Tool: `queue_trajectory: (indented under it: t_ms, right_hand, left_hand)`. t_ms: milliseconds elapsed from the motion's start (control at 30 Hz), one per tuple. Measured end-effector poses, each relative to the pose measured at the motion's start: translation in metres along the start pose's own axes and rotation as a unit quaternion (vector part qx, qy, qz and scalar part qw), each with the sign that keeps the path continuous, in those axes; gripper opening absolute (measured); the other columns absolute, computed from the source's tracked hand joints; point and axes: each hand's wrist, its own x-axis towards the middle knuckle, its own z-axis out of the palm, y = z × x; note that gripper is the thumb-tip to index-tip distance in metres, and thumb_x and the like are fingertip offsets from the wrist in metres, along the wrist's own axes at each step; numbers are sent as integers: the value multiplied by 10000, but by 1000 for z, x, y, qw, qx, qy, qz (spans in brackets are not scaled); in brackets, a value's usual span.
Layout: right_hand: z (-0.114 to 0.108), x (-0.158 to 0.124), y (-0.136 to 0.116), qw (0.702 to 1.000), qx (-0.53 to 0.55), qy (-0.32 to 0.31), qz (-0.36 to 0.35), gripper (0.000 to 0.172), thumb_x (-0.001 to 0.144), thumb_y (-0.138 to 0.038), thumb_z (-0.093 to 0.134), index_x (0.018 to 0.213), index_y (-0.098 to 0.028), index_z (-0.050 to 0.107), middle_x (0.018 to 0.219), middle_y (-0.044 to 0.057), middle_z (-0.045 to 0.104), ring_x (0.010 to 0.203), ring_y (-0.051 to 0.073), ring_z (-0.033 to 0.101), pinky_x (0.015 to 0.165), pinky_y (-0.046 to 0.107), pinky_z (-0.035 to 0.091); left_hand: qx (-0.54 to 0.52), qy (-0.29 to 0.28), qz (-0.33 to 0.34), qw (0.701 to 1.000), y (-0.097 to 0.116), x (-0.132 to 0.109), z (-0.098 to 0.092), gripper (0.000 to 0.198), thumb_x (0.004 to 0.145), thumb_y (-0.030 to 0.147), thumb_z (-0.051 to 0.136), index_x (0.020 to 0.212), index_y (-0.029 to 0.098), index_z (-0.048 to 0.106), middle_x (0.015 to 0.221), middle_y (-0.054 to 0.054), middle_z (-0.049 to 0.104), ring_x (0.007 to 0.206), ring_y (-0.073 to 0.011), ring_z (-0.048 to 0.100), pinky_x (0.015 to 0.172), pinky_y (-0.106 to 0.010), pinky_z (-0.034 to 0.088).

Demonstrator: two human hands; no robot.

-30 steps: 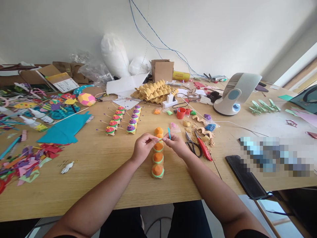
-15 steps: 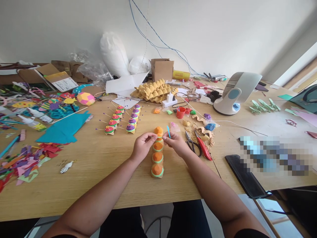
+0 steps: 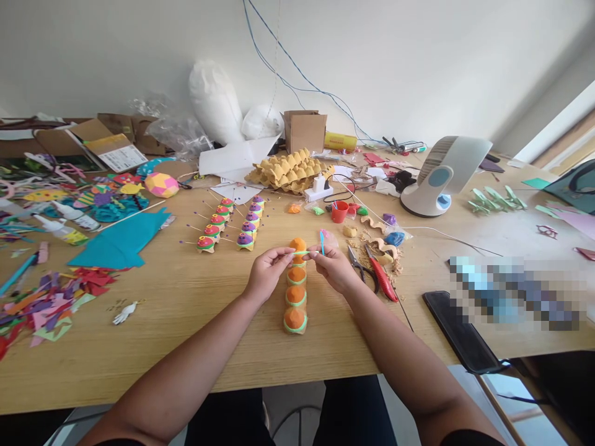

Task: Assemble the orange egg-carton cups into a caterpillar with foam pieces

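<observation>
A thin light green clay strip (image 3: 303, 253) is stretched between my two hands, over a row of egg-carton cups (image 3: 295, 295). My left hand (image 3: 267, 271) pinches its left end between thumb and fingertips. At the other end, my right hand (image 3: 335, 267) pinches the strip, and a slim blue plastic tool (image 3: 322, 241) stands up from its fingers. Orange clay tops the cups, and light green bands ring the nearer ones. My fingers partly cover the farther cups.
Two finished-looking carton rows, one red and green (image 3: 212, 230), one purple and yellow (image 3: 248, 228), stand at back left. Scissors (image 3: 361, 270) and a red cutter (image 3: 382, 277) lie right of my hand. Farther off are a red cup (image 3: 339, 212), carton trays (image 3: 288, 170) and a white fan (image 3: 444, 176).
Both hands have lifted slightly from the cups, and the green strip now shows taut between them. The blue tool has swung more upright and a little to the right.
</observation>
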Motion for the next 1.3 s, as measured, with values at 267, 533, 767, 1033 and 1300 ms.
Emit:
queue_trajectory:
  t_ms: [267,533,767,1033,1300]
  right_hand:
    - [-5,5,10,995,-93,16,-45,511,752,-683,741,689,-179,687,570,-14,542,511,83,300,525,289,182]
    - [-5,6,6,996,-83,23,-37,502,716,-675,788,756,-202,626,594,-34,544,498,77,290,517,282,179]
    - [-11,13,9,996,15,65,-54,530,705,-684,801,767,-192,614,663,-30,572,475,48,272,486,268,127]
    - [-11,8,2,993,72,57,-77,467,730,-589,836,727,-190,592,674,-34,563,477,38,275,484,259,139]
    - [-4,2,2,997,64,-17,-41,449,731,-564,846,791,-196,595,654,-42,556,497,50,279,501,259,143]
  left_hand:
    - [49,0,20,999,-4,-2,-6,402,865,571,727,903,178,795,768,-40,735,672,-139,624,669,-266,544]
    - [43,4,5,999,-6,5,-3,502,835,523,763,1208,190,727,1060,-94,751,968,-202,698,821,-312,589]
    - [124,-40,15,991,-13,9,-6,538,938,515,615,1372,200,570,1238,-123,704,1173,-224,664,1040,-380,519]
    - [149,-61,22,987,-5,1,-5,478,1016,544,469,1317,195,594,1092,-92,733,1080,-230,687,1002,-383,515]
    - [126,-52,29,990,4,0,-2,388,922,445,647,1207,184,677,1048,-73,719,939,-187,658,816,-291,520]
